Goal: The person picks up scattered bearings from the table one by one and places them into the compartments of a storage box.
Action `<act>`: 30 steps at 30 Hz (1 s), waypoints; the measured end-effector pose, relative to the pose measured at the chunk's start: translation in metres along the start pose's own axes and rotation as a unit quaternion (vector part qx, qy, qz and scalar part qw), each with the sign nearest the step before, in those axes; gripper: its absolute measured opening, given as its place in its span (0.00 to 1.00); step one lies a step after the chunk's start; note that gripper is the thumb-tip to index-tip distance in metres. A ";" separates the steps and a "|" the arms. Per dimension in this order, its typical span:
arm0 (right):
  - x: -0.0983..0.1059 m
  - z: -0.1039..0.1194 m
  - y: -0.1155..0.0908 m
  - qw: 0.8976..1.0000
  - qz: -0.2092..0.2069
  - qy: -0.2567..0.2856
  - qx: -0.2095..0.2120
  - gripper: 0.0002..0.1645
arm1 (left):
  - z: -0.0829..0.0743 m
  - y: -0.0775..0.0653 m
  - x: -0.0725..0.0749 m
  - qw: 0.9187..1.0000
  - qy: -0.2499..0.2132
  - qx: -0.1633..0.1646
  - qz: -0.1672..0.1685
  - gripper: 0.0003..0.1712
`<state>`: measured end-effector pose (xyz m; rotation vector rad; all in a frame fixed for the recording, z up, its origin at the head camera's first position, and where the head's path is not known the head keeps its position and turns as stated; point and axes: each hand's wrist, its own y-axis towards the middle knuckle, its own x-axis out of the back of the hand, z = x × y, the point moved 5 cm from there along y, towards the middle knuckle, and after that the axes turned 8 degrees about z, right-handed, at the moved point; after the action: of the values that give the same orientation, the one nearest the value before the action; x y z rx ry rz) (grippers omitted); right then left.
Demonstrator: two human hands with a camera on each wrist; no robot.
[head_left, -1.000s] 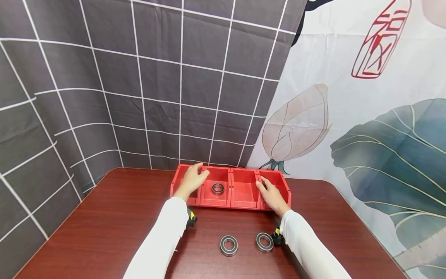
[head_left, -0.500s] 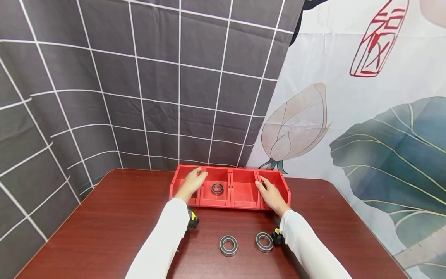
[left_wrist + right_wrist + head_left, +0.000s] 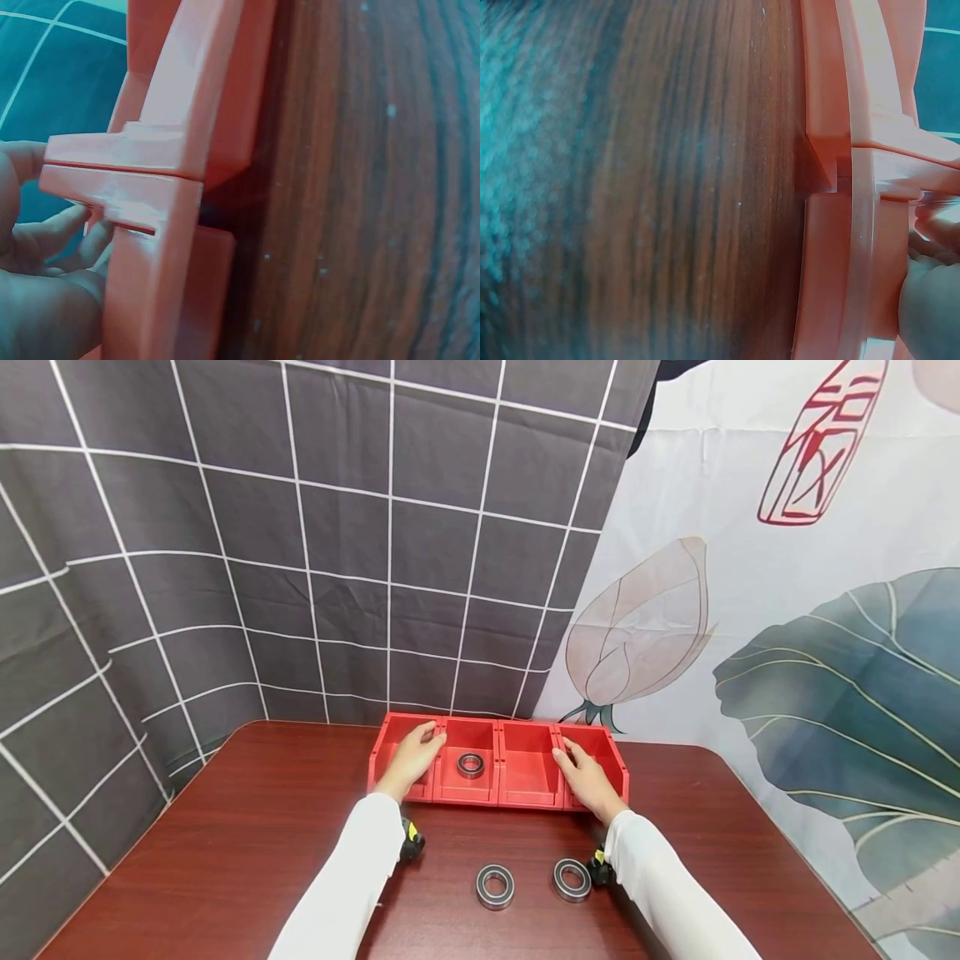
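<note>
A row of red storage bins (image 3: 528, 772) stands at the back of the table. My left hand (image 3: 411, 760) pinches the paired walls between the leftmost bin and its neighbour; in the left wrist view, curled fingers (image 3: 56, 232) lie beside those walls (image 3: 112, 187). The walls between the two rightmost bins are held by my right hand (image 3: 592, 781), partly hidden behind the red plastic (image 3: 889, 262) in the right wrist view. One ball bearing (image 3: 470, 775) lies flat in the second bin from the left. Two more bearings, one (image 3: 482, 887) near centre and one (image 3: 558, 880) further right, lie before the bins.
The reddish-brown wooden table (image 3: 247, 827) has rounded back corners. A dark grey cloth with white grid lines (image 3: 337, 543) hangs behind and at the left. A printed white cloth (image 3: 675, 493) hangs at the right. Black wrist cameras (image 3: 411, 841) sit below the sleeves.
My left hand has come down slightly, and its spread thumb and fingers have closed onto the bin walls. The right hand stays at its walls; the bearings have not moved.
</note>
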<state>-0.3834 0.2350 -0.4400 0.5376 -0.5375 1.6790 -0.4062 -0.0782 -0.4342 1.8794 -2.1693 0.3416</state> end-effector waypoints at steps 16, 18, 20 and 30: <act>-0.002 0.000 -0.001 1.000 0.009 -0.001 -0.004 0.42 | 0.010 -0.006 0.001 1.000 0.009 -0.010 -0.005 0.34; -0.001 0.001 -0.001 1.000 0.009 -0.002 -0.004 0.42 | 0.010 -0.005 0.001 1.000 0.019 -0.016 -0.007 0.34; 0.000 0.001 -0.001 1.000 0.009 -0.002 -0.004 0.42 | 0.009 -0.005 0.001 0.999 0.026 -0.019 -0.008 0.33; 0.000 0.001 -0.002 1.000 0.010 -0.005 -0.005 0.43 | 0.007 -0.007 0.002 0.999 0.028 -0.017 -0.015 0.34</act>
<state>-0.3818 0.2349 -0.4392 0.5342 -0.5600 1.6926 -0.3998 -0.0830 -0.4399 1.8603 -2.0941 0.3464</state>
